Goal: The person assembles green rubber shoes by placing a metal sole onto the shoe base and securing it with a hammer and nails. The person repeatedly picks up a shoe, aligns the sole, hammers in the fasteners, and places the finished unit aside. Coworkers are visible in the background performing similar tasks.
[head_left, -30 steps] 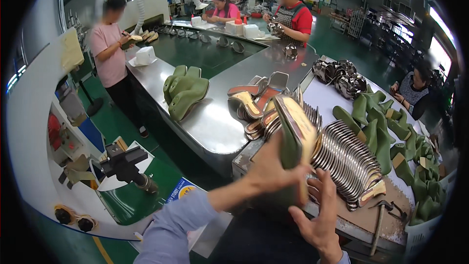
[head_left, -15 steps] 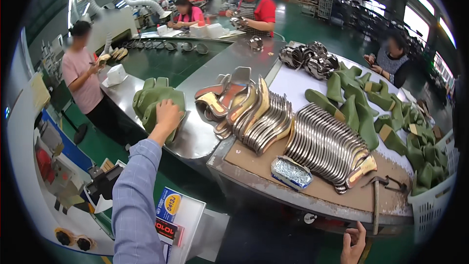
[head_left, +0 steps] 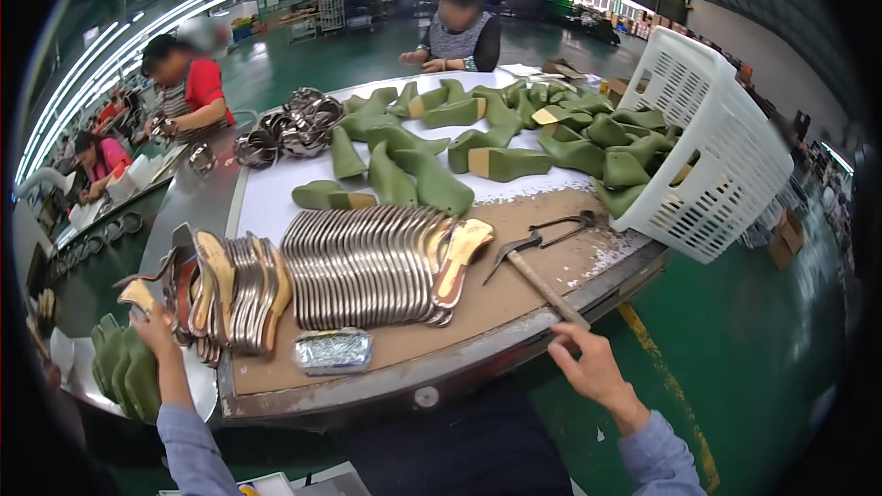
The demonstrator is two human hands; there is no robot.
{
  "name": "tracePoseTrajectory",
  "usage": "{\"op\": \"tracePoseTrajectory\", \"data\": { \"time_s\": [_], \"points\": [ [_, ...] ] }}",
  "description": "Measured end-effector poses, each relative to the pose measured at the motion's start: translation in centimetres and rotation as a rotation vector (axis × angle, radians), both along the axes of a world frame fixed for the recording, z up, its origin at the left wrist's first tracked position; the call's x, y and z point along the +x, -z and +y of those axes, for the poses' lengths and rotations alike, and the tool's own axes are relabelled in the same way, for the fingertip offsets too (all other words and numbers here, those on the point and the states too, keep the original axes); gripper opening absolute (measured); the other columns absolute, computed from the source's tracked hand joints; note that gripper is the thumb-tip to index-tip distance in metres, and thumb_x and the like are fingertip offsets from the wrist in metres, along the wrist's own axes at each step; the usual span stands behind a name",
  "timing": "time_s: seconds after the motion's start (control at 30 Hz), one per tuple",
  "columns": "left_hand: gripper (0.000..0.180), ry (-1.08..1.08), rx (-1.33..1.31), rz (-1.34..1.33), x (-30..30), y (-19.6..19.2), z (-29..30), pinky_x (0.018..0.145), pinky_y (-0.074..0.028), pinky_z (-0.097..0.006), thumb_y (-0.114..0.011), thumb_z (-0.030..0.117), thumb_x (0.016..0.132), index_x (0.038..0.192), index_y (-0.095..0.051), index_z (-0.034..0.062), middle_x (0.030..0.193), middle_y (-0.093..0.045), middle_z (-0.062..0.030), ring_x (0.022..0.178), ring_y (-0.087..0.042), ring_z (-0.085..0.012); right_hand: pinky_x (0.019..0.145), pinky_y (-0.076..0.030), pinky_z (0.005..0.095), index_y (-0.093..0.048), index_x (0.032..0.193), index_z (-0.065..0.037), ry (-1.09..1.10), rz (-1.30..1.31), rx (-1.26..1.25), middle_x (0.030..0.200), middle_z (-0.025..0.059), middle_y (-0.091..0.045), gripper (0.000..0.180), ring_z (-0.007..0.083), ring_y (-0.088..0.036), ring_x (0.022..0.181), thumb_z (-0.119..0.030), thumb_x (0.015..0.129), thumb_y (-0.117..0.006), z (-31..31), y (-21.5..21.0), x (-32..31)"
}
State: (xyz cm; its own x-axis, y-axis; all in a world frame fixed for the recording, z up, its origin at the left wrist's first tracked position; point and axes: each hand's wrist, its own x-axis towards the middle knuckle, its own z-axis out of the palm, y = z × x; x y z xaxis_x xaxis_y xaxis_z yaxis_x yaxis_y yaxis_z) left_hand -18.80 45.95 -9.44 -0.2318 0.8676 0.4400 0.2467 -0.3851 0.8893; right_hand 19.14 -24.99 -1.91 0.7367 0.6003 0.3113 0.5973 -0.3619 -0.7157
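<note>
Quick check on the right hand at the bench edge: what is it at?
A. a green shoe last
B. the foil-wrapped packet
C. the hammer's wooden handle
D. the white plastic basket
C: the right hand has its fingers at the near end of the hammer, whose wooden handle reaches the bench edge; the white basket stands apart from it.

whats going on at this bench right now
A person stands at a cardboard-topped workbench in a shoe workshop. Their left hand reaches the fanned pile of shiny metal sole plates beside the green shoe lasts on the steel conveyor. Their right hand touches the end of the wooden-handled hammer. More green lasts spill from a tipped white plastic basket. Other workers sit nearby.
</note>
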Motion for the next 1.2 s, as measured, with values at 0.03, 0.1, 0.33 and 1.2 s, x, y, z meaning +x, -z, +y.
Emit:
{"op": "tracePoseTrajectory", "data": {
  "time_s": [0.03, 0.1, 0.33, 1.2],
  "points": [
    [0.07, 0.213, -0.086, -0.238, 2.5, -0.8, -2.3, 0.089, -0.051, -0.033, -0.068, 0.003, 0.089, 0.15, -0.034, -0.0064, 0.131, -0.058, -0.0161, 0.109, -0.061, -0.0225, 0.07, -0.056, 0.0329, -0.063, 0.12, 0.002, 0.044, -0.001, 0.041, 0.087, 0.0138, -0.072, 0.031, 0.0219, -0.071, 0.075, -0.009, 0.091, -0.068, -0.1, -0.4, 1.0],
    [0.052, 0.279, -0.014, -0.304, 1.4, -1.9, -2.8, 0.081, -0.053, -0.03, -0.059, 0.003, 0.096, 0.144, -0.041, -0.0036, 0.118, -0.063, -0.0113, 0.094, -0.064, -0.0172, 0.072, -0.056, 0.0324, -0.062, 0.122, 0.003, 0.051, 0.088, 0.06, 0.091, 0.0143, -0.072, 0.033, 0.0211, -0.071, 0.079, -0.011, 0.093, -0.068, 1.5, 0.1, 4.0],
    [0.035, 0.71, -0.43, -0.912, -1.4, -6.8, -8.5, 0.044, -0.034, -0.022, -0.05, 0.04, 0.101, 0.114, -0.06, 0.0083, 0.071, -0.047, 0.0032, 0.054, -0.046, -0.0069, 0.079, -0.056, 0.0342, -0.061, 0.125, 0.003, 0.014, 0.123, 0.152, 0.103, 0.0143, -0.072, 0.036, 0.0219, -0.07, 0.09, -0.018, 0.095, -0.065, 10.0, 1.7, 10.7],
    [0.042, 0.377, -0.344, -0.375, 5.1, -9.4, -25.9, 0.032, -0.039, -0.025, -0.043, 0.046, 0.105, 0.096, -0.056, 0.0064, 0.055, -0.051, -0.0033, 0.034, -0.045, -0.0114, 0.101, -0.038, 0.058, -0.041, 0.148, -0.022, 0.225, -0.384, -0.565, 0.108, 0.0161, -0.071, 0.062, 0.038, -0.066, 0.104, -0.051, 0.096, -0.054, 31.3, 2.0, 35.4]
  ]
}}
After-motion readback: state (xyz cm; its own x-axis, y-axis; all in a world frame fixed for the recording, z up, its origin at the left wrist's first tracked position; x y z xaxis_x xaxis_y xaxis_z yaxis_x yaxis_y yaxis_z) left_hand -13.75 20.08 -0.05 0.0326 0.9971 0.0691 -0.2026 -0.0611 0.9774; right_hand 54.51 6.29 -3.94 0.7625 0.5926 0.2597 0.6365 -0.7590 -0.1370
